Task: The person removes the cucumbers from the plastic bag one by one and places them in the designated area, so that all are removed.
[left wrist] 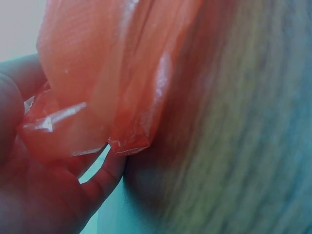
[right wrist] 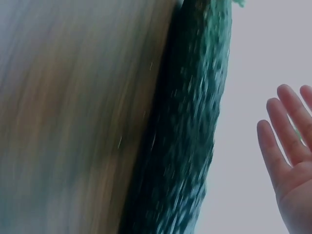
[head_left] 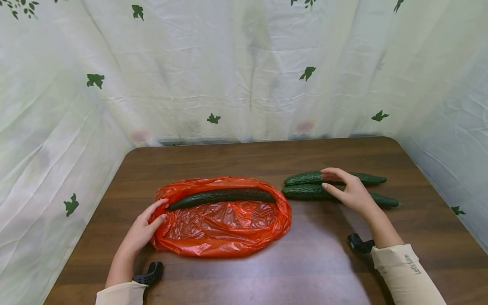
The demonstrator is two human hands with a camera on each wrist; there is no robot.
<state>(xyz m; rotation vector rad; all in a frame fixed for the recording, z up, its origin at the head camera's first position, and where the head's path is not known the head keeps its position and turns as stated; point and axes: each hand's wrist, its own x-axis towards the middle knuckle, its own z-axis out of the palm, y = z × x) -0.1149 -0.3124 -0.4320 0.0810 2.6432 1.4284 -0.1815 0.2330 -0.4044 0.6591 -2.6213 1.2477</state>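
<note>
A red plastic bag (head_left: 213,250) lies on the table with its mouth spread wide and its rim rolled outward. One long dark green cucumber (head_left: 228,195) rests inside along the far side. My left hand (head_left: 141,231) grips the bag's left edge; in the left wrist view thin red film (left wrist: 83,63) passes between thumb and fingers. To the right of the bag, a far cucumber (head_left: 370,178) and a near cucumber (head_left: 306,192) lie side by side. Over them hovers my right hand (head_left: 354,195), thumb and fingers apart, holding nothing. The right wrist view shows straight fingers beside a bumpy cucumber (right wrist: 185,117).
The brown wooden table (head_left: 282,275) has rounded far corners. Behind it and at both sides hang pale curtains (head_left: 228,84) with green leaf shapes. Black wrist devices sit at the left wrist (head_left: 149,274) and the right wrist (head_left: 358,244).
</note>
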